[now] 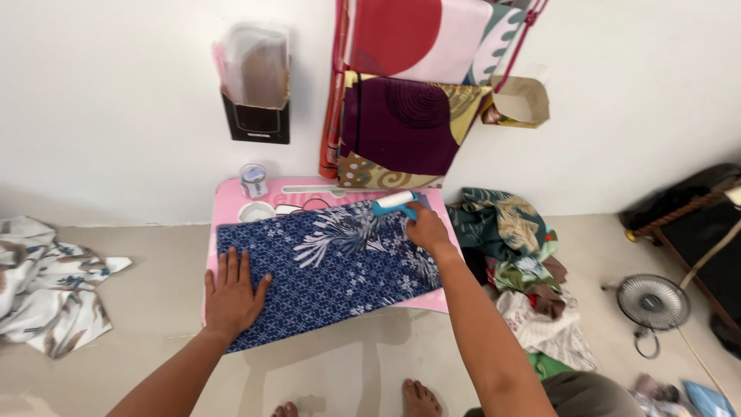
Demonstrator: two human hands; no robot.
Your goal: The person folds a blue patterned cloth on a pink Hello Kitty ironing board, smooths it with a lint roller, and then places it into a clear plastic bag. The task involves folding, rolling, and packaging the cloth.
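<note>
- My left hand [230, 297] lies flat on the dark blue patterned cloth [332, 266], fingers spread and released, palm pressing its near left corner.
- My right hand [427, 229] is clenched around the blue handle of a lint roller [396, 202], whose white roll sits at the far right edge of the cloth, touching it.
- The cloth is spread across a small pink table [231, 193], covering most of its top; its near left corner hangs past the table's edge.
- Beyond the cloth, on the bare far strip of the table, stand a small jar [253, 181] and a white round lid or dish [256, 211], just beside each other.
- Just right of the table a heap of mixed clothes [513, 247] lies on the floor.
- A small fan [654, 303] sits on the floor farther right, well apart from the table.
- At the far left, a white floral cloth [46, 286] lies crumpled on the floor.
- Folded colourful fabrics [409, 93] hang against the wall behind the table.
- My 2 bare feet [421, 398] show at the bottom edge.
</note>
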